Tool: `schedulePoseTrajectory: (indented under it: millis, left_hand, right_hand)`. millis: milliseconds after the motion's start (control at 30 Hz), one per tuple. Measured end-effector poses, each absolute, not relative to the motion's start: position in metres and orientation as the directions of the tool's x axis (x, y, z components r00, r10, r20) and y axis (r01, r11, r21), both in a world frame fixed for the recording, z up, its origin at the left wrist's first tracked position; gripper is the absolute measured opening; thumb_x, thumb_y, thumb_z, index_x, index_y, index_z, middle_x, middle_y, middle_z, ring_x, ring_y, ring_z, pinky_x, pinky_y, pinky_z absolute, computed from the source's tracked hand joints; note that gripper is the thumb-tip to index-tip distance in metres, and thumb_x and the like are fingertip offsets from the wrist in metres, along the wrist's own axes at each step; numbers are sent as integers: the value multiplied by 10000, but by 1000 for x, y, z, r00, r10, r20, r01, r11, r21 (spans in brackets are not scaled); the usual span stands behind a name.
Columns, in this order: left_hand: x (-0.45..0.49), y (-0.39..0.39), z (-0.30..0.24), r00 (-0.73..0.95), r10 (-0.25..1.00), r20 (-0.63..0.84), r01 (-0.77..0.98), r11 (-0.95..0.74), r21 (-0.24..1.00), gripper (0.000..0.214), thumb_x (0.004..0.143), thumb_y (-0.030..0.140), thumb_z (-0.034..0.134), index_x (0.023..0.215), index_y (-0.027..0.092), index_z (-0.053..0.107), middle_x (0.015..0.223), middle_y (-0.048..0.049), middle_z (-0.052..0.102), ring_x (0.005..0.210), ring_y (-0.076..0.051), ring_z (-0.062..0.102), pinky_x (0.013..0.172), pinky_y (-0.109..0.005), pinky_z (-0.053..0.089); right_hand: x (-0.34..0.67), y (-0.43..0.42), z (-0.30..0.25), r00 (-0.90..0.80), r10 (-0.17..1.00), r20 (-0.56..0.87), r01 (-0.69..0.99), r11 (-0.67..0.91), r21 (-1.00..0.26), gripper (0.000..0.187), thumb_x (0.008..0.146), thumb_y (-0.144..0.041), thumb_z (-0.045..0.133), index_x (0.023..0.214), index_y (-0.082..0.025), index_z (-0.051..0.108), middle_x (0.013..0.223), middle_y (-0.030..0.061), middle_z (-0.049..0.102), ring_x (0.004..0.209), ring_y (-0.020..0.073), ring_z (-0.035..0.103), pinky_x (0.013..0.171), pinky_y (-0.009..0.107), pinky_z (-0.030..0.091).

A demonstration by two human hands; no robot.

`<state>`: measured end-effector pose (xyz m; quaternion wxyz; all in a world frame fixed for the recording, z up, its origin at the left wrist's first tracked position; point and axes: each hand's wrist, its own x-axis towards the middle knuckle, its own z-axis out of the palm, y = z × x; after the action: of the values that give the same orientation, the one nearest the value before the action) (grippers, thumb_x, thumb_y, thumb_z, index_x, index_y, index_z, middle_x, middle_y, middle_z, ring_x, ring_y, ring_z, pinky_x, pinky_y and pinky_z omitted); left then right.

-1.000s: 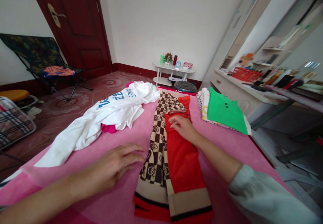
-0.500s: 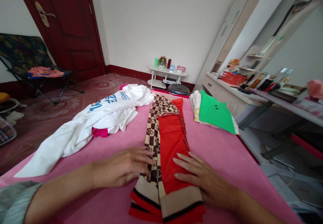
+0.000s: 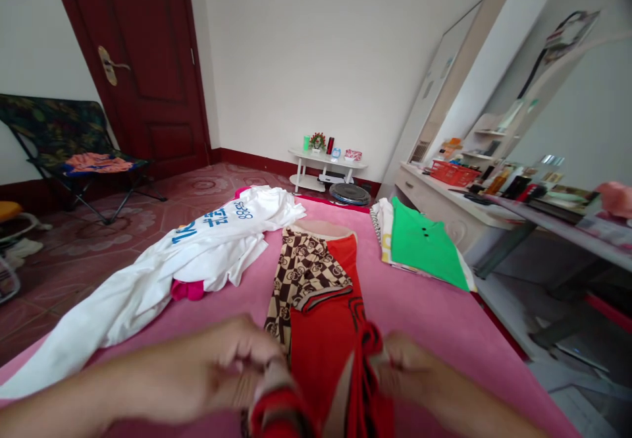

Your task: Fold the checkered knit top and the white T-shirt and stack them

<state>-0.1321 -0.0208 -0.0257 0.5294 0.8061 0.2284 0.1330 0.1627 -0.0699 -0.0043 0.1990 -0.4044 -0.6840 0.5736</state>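
A red and brown-checked garment (image 3: 318,296) lies lengthwise on the pink bed cover (image 3: 424,313) in front of me. My left hand (image 3: 224,369) is closed on its near hem at the left, and my right hand (image 3: 417,375) is closed on the hem at the right. Both hands hold the near end lifted off the bed, bunched and blurred, close to the camera. The far end of the garment still rests flat on the cover.
A crumpled white shirt with blue print (image 3: 197,247) lies left of the garment over something pink (image 3: 187,289). A folded green shirt (image 3: 422,244) tops a stack at the right. Beyond stand a folding chair (image 3: 64,141), a small white table (image 3: 328,161) and a cluttered dresser (image 3: 469,194).
My hands went from resting flat on the garment's near end to gripping its hem and raising it toward me. The garment's far end now looks wider and nearer.
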Motion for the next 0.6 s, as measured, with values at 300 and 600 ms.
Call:
schedulePoseTrajectory:
  millis: [300,600]
  left_hand:
    - [-61,189,-80,167,986,24,280,-70,958,330,746,292,646,1026,126,593,674,-12,626,631,-159,592,633,-261,453]
    - [-55,211,-137,39,936,349,581,-306,754,389,747,244,601,1136,235,623,630,48,522,558,-117,488,599,-233,414]
  right_hand:
    - [197,147,-96,190,968,161,198,123,-972,505,606,-383,712,1045,-164,592,1000,91,693,947,264,645,851,411,506]
    - [211,166,-147,217,889,404,479,263,-837,340,726,-295,561,1019,-158,665,1148,96,649,1137,246,548,1040,425,364]
